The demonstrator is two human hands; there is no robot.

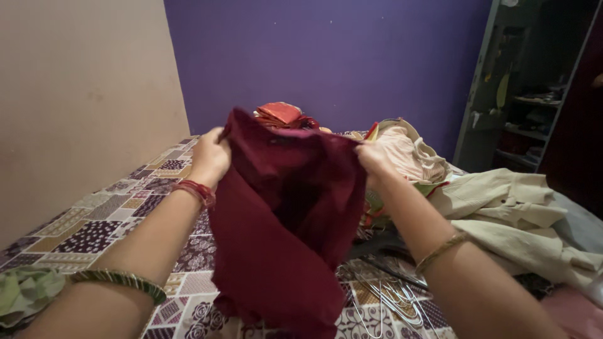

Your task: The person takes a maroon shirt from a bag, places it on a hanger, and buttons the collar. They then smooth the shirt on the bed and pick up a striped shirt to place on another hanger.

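I hold a dark maroon garment [282, 226] up in the air over a bed. My left hand [210, 157] grips its upper left edge, with red bangles on that wrist. My right hand [375, 160] grips the upper right edge, and a thin gold bangle sits on that forearm. The cloth hangs down between my arms and hides part of the bed below.
The bed carries a patchwork-print sheet [107, 220]. A cream garment [515, 213] lies at the right, a red-orange folded pile [282, 114] behind, wire hangers [389, 295] near my right arm, green cloth [25, 292] at lower left. An open cupboard [534, 88] stands at the right.
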